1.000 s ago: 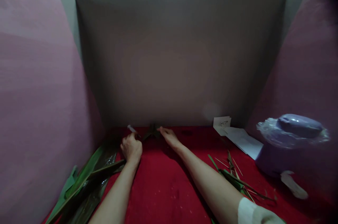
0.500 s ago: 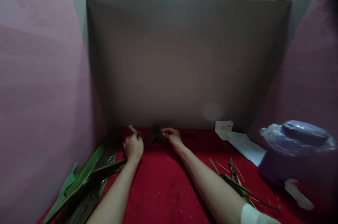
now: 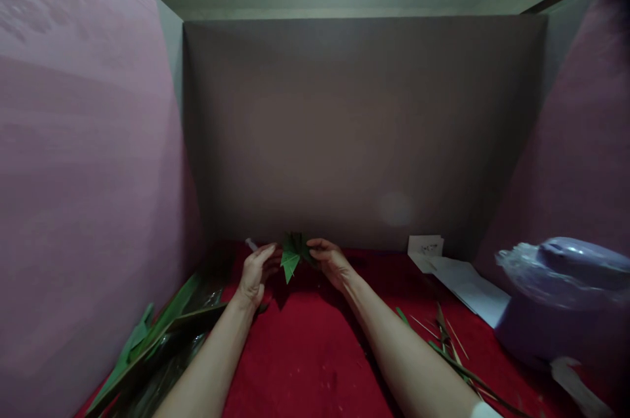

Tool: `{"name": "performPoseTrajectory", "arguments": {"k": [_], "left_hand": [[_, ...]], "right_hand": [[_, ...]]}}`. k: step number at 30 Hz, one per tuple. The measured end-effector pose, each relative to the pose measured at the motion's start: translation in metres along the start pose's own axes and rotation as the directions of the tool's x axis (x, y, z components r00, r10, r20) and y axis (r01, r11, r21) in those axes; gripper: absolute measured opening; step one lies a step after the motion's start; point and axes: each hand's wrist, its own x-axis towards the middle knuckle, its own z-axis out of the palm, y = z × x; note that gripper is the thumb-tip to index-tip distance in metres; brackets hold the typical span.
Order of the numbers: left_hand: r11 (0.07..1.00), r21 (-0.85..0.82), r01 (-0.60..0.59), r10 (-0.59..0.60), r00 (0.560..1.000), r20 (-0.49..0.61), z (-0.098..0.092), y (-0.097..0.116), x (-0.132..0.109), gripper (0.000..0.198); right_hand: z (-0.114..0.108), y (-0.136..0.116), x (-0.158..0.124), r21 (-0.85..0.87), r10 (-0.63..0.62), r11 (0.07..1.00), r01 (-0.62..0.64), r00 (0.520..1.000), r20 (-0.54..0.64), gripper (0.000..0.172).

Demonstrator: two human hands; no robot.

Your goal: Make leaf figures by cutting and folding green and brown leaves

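A small folded green leaf piece (image 3: 292,256) is held up just above the red cloth (image 3: 315,352), near the grey back wall. My right hand (image 3: 332,262) pinches its right side with curled fingers. My left hand (image 3: 256,271) is at its left side with fingers reaching toward it, and a thin pale stick-like tool (image 3: 251,245) pokes out above that hand. Whether the left fingers touch the leaf is not clear.
Long green leaves in clear plastic (image 3: 157,339) lie at the left. Leaf scraps and thin sticks (image 3: 445,339) lie at the right, white papers (image 3: 457,270) behind them. A purple lidded pot (image 3: 566,293) stands at the far right. Pink panels close both sides.
The leaf piece has been lifted off the cloth by my right hand. My left hand has moved right toward it and opened its fingers. The camera has tilted up slightly.
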Motion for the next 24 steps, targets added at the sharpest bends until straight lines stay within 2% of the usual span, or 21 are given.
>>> {"name": "performPoseTrajectory", "arguments": {"k": [4,9,16,24], "left_hand": [[0.985,-0.159,0.070,-0.057,0.995,0.083,0.005,0.003,-0.006,0.030],[0.962,-0.255,0.098,-0.077,0.993,0.094,0.007,0.000,-0.007,0.023],[0.955,-0.287,0.074,-0.059,0.996,0.061,0.004,0.001,-0.004,0.021],[0.962,-0.268,0.058,-0.038,0.996,0.080,0.004,0.003,-0.006,0.020]], "right_hand": [[0.007,0.003,-0.002,-0.003,-0.014,1.000,0.014,1.000,0.018,0.018],[0.014,0.004,-0.004,-0.036,-0.036,0.999,0.036,0.999,-0.002,0.016],[0.016,0.000,-0.006,-0.071,-0.026,0.997,0.022,0.999,-0.048,0.018],[0.021,-0.004,-0.010,-0.084,0.034,0.996,-0.031,0.999,0.038,0.014]]}}
